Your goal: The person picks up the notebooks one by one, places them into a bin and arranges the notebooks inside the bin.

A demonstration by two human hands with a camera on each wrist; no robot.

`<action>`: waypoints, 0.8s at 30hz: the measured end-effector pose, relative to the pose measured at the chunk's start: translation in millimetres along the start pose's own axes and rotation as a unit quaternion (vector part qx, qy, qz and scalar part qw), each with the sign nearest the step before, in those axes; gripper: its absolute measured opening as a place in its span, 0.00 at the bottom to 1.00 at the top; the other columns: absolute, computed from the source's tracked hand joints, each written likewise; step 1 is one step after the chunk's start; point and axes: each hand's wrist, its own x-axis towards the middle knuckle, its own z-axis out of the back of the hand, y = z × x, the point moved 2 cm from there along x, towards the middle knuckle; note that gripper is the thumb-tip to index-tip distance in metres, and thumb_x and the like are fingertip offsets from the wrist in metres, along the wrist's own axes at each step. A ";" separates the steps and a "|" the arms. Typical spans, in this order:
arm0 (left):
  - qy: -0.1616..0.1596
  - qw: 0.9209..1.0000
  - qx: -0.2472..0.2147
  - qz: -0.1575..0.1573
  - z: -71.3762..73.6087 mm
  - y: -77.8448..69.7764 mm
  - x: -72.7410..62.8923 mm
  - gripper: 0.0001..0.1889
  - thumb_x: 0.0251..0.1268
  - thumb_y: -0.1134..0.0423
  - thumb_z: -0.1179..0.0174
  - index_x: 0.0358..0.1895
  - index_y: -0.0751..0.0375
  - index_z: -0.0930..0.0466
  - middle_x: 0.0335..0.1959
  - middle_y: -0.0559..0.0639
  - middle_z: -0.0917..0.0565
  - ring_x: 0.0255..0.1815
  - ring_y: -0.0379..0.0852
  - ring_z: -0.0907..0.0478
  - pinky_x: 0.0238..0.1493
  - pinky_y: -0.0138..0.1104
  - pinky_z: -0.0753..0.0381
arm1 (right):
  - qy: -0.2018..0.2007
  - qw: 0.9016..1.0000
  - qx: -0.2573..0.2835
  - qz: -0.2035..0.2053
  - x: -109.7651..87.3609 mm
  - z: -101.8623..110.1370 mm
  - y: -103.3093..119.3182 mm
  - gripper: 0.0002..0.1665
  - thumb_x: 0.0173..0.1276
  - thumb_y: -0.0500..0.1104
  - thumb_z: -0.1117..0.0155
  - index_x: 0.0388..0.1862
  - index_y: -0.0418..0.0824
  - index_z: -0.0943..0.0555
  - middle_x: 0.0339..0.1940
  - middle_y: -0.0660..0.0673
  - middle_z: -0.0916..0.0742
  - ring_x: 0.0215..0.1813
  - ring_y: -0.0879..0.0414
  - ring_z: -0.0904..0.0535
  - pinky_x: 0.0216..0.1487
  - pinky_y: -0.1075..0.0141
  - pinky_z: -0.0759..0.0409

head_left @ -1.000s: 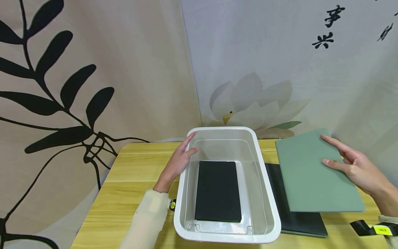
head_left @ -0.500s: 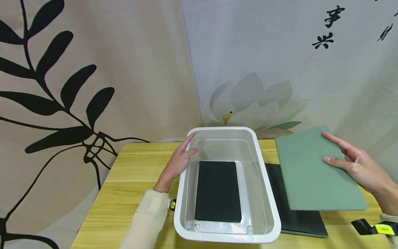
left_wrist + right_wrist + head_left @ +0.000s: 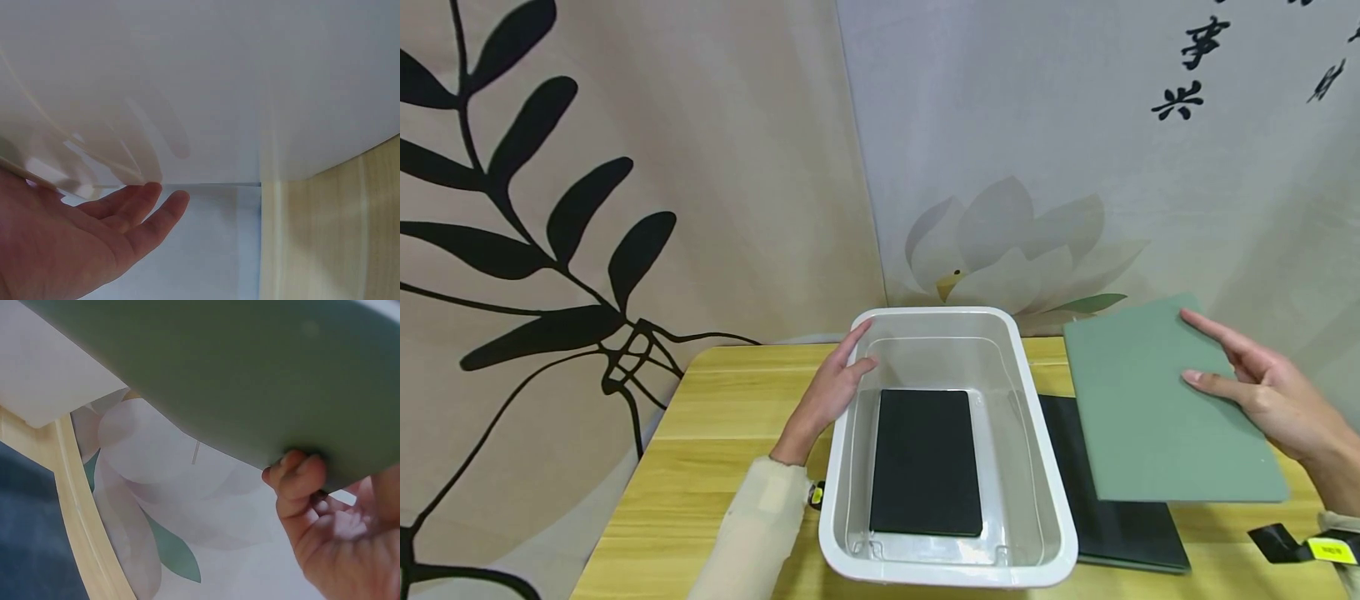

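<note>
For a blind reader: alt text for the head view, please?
A person's right hand holds a flat green rectangular board above a dark rectangular board on a yellowish wooden table; the left hand grips a white plastic tub containing a black rectangular board.

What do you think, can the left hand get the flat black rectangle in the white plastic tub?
Probably yes: the left hand holds the white plastic tub by its rim, and nothing covers the flat black rectangle inside.
</note>
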 end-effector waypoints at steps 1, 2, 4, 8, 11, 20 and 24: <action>0.001 1.000 0.000 0.000 0.0 -0.1 0.0 0.30 0.76 0.52 0.53 0.78 0.35 0.46 0.79 0.46 0.44 0.76 0.57 0.43 0.64 0.64 0.35 | 0.002 1.000 0.003 0.001 0.4 0.4 0.5 0.42 0.75 0.34 0.46 0.82 0.52 0.50 0.81 0.60 0.49 0.76 0.75 0.57 0.64 0.88 0.52; 0.001 1.000 0.001 -0.001 -0.1 -0.2 0.0 0.29 0.76 0.52 0.53 0.78 0.35 0.46 0.79 0.45 0.44 0.76 0.56 0.43 0.64 0.64 0.35 | 0.004 1.000 0.006 0.003 0.9 0.6 1.1 0.43 0.75 0.33 0.46 0.82 0.52 0.50 0.81 0.60 0.49 0.75 0.75 0.55 0.63 0.88 0.48; 0.000 1.000 0.002 -0.001 -0.1 -0.1 0.2 0.29 0.76 0.52 0.53 0.78 0.35 0.46 0.79 0.45 0.44 0.77 0.56 0.44 0.65 0.65 0.37 | 0.006 1.000 0.013 0.008 2.1 1.2 2.2 0.43 0.74 0.32 0.46 0.82 0.50 0.50 0.81 0.58 0.48 0.73 0.77 0.49 0.61 0.87 0.42; -0.001 1.000 0.002 0.000 0.0 -0.5 0.1 0.29 0.76 0.52 0.53 0.77 0.35 0.46 0.79 0.45 0.44 0.78 0.55 0.46 0.67 0.64 0.39 | 0.010 0.999 0.042 0.009 4.6 2.4 4.1 0.43 0.74 0.29 0.47 0.82 0.49 0.49 0.81 0.54 0.44 0.66 0.77 0.36 0.49 0.83 0.27; -0.003 1.000 0.003 0.000 0.1 -1.1 -0.2 0.29 0.76 0.52 0.53 0.77 0.34 0.45 0.79 0.45 0.44 0.78 0.54 0.46 0.68 0.64 0.41 | 0.007 0.999 0.052 0.011 6.3 3.0 5.9 0.43 0.74 0.28 0.48 0.81 0.48 0.49 0.80 0.52 0.42 0.62 0.76 0.32 0.45 0.79 0.22; -0.006 1.000 0.012 -0.003 0.1 0.0 0.1 0.29 0.76 0.52 0.53 0.77 0.35 0.46 0.79 0.44 0.45 0.79 0.53 0.50 0.71 0.64 0.47 | 0.001 0.999 0.048 -0.022 7.8 6.5 11.0 0.42 0.76 0.32 0.48 0.82 0.53 0.50 0.75 0.50 0.37 0.48 0.71 0.20 0.31 0.61 0.16; -0.007 1.000 0.014 -0.002 -0.1 0.3 0.6 0.30 0.75 0.51 0.53 0.77 0.34 0.46 0.79 0.44 0.45 0.79 0.53 0.50 0.71 0.64 0.48 | -0.005 0.999 0.038 -0.009 10.1 6.8 14.5 0.42 0.75 0.32 0.48 0.82 0.52 0.50 0.76 0.51 0.38 0.55 0.75 0.24 0.37 0.70 0.17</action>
